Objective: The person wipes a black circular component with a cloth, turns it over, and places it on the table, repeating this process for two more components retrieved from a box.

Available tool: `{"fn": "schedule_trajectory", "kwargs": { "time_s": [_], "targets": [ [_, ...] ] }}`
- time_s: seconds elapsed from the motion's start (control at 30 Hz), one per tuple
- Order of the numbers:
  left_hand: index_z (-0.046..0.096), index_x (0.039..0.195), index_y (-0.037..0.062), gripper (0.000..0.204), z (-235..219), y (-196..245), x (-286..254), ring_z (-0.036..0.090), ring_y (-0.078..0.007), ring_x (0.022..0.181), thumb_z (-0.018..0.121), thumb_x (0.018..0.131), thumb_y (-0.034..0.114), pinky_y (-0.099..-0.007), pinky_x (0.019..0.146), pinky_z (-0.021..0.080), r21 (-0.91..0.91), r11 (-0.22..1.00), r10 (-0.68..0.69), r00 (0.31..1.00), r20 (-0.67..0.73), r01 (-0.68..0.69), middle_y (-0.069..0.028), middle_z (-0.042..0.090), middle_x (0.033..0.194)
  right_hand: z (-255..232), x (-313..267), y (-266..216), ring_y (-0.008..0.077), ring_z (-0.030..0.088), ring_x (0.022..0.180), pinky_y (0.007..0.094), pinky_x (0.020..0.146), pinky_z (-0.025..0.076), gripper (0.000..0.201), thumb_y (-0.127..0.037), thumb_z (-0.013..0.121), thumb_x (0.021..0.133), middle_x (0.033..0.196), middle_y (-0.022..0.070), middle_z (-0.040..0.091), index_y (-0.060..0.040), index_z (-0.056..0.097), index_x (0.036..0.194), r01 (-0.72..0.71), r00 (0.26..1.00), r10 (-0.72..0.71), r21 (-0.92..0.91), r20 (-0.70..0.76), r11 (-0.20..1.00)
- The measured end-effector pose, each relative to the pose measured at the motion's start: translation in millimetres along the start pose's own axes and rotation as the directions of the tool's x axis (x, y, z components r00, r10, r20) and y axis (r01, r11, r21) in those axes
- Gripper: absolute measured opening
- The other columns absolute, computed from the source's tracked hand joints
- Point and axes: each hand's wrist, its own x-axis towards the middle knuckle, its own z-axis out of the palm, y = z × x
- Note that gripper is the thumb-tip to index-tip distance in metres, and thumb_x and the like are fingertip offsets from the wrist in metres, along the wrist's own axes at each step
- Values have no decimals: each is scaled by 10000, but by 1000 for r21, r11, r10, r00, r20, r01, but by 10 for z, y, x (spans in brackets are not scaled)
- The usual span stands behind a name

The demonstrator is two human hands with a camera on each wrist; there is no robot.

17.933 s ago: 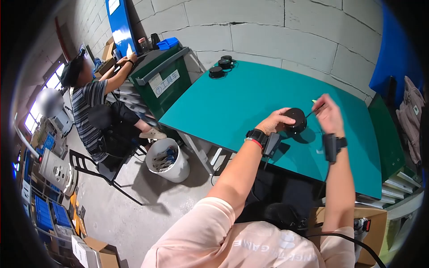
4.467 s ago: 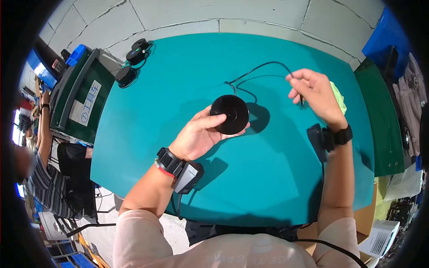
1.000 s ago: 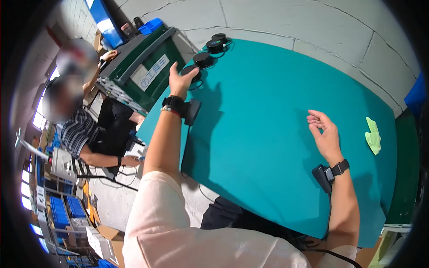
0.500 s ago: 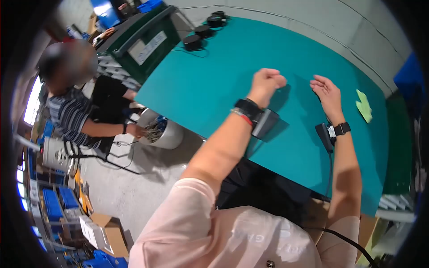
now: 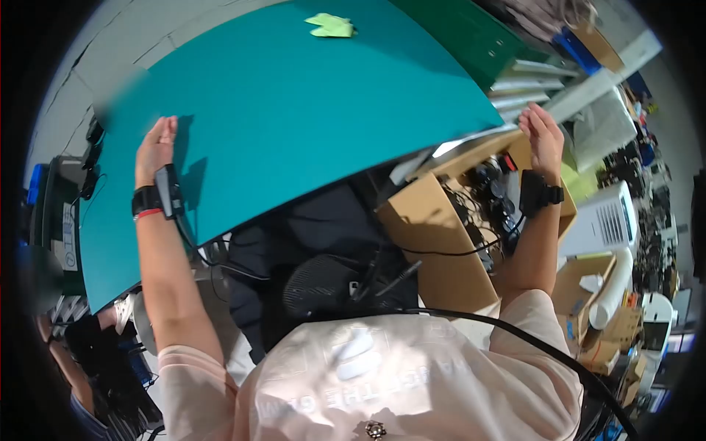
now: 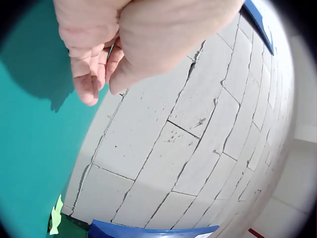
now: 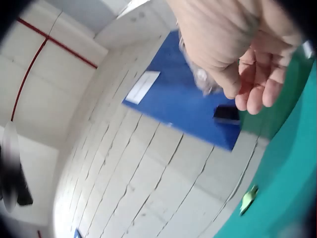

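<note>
My left hand hovers over the left part of the green table, its fingers loosely bent and holding nothing. Past the table's right edge, my right hand hangs beside an open cardboard box, also holding nothing. Inside that box lie round black devices with tangled cables. Dark round devices with a thin cable stand at the table's far left edge, partly lost in the dark rim of the head view. Both wrist views show relaxed, bare fingers, with the left hand near the tabletop.
A crumpled yellow-green piece lies at the table's far side. A green cabinet adjoins the table at right. A black cable runs across my shirt. At lower left, another person's arm shows.
My left hand held a round black device, then set it at the end of the row and came away. My view turned right, and my right hand moved off the table to the box.
</note>
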Motion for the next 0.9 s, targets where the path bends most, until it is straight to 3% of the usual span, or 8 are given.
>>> {"fn": "schedule_trajectory", "kwargs": {
  "time_s": [0.13, 0.27, 0.3, 0.43, 0.6, 0.77, 0.87, 0.9],
  "targets": [
    [470, 1024, -122, 261, -51, 18, 44, 536, -214, 1035, 553, 871, 72, -258, 919, 454, 77, 997, -2, 1000, -15, 3, -175, 519, 1079, -1747, 20, 964, 111, 577, 569, 212, 495, 456, 186, -111, 584, 838, 759, 54, 625, 35, 601, 951, -266, 946, 224, -163, -235, 950],
    [447, 1105, -137, 346, -146, 106, 139, 524, -196, 1065, 534, 891, 120, -243, 959, 415, 149, 984, -100, 994, 35, 94, -172, 515, 1129, -2629, -581, 1988, 145, 547, 508, 277, 457, 423, 120, -100, 609, 748, 590, 59, 594, 8, 659, 736, -300, 944, 220, -368, -245, 880],
    [439, 1133, -134, 370, -272, 160, 237, 509, -191, 1088, 527, 897, 136, -238, 974, 397, 180, 973, -156, 987, 39, 146, -168, 510, 1148, -3067, -670, 2527, 151, 563, 524, 299, 493, 454, 184, -161, 638, 727, 607, 64, 613, 20, 666, 739, -400, 916, 278, -598, -290, 695],
    [428, 1178, -117, 388, -556, 264, 419, 488, -183, 1118, 521, 901, 139, -231, 980, 390, 290, 940, -208, 975, 74, 179, -160, 479, 1205, -3066, -1348, 2889, 309, 642, 751, 373, 671, 483, 281, -197, 651, 611, 704, 188, 634, 44, 641, 755, -677, 711, 469, -691, -525, 254],
    [386, 1233, -110, 404, -230, 197, 43, 446, -216, 1177, 505, 899, 84, -240, 985, 393, 136, 990, -26, 995, -95, 38, -196, 425, 1265, -2707, -1489, 2798, 211, 640, 681, 320, 631, 491, 233, -189, 711, 592, 683, 110, 645, 2, 662, 717, -693, 623, 527, -720, -578, 31],
    [293, 1275, -134, 464, -75, 207, -186, 414, -240, 1202, 478, 906, 77, -292, 1032, 341, 273, 962, 30, 992, -122, 4, -219, 388, 1290, -2697, -1011, 2996, 329, 629, 850, 398, 756, 482, 409, -337, 683, 644, 867, 200, 651, 7, 653, 863, -503, 780, 400, -862, -480, -54],
    [289, 1269, -143, 468, 114, 164, -350, 410, -256, 1198, 466, 913, 103, -322, 1050, 308, 306, 951, 84, 988, -132, -40, -229, 385, 1287, -2709, -706, 3127, 376, 551, 1010, 427, 855, 438, 580, -327, 703, 666, 1057, 254, 582, 16, 541, 1106, -471, 815, 450, -869, -364, 149],
    [304, 1257, -143, 460, 182, 155, -377, 416, -260, 1191, 472, 913, 111, -321, 1047, 312, 332, 942, 94, 987, -129, -46, -226, 401, 1271, -2957, -612, 3499, 371, 539, 1031, 422, 885, 424, 672, -365, 725, 649, 1097, 245, 568, 21, 508, 1154, -394, 867, 339, -919, -364, 21]
  ]
}}
